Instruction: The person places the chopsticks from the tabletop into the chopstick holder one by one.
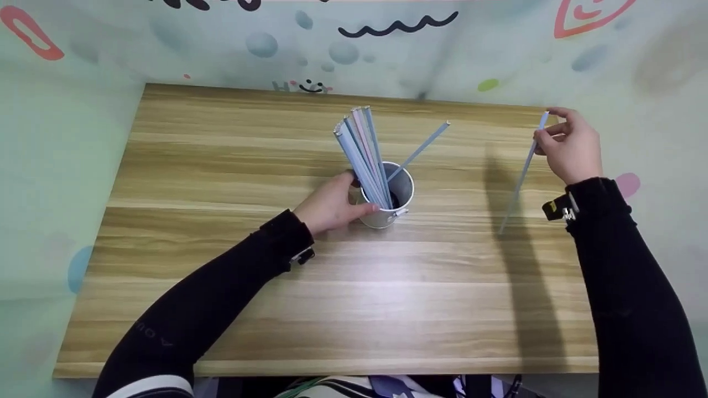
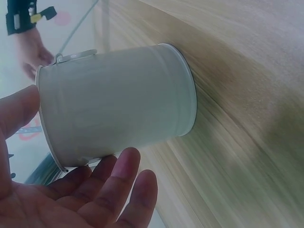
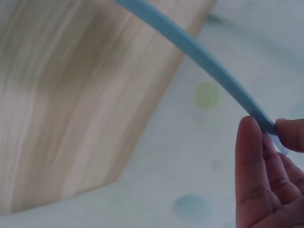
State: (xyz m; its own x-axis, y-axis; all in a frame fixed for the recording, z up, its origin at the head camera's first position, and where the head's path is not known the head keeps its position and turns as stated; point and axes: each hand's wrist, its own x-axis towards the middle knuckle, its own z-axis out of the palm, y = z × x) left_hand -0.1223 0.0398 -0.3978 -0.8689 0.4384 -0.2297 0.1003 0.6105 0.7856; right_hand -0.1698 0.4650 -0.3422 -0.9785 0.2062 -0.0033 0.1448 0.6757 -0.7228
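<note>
A small pale metal bucket [image 1: 406, 188] stands upright on the table, with a bundle of blue and pinkish straws [image 1: 362, 155] leaning left out of it. One separate blue straw [image 1: 423, 148] leans right from the same bucket. My left hand [image 1: 332, 205] holds the bucket near its rim, thumb on the near side; the left wrist view shows the fingers along its wall [image 2: 118, 95]. Off to the right, above the table's far right corner, my right hand [image 1: 575, 148] pinches a long blue straw [image 3: 204, 59] near its upper end, the other end slanting down toward the table.
The wood-grain table [image 1: 221, 166] meets a pale patterned backdrop [image 1: 387, 61] at the back and sides. A small handle lug [image 1: 400, 212] sticks out from the bucket's near right side. Dark cables [image 1: 514, 384] show below the front edge.
</note>
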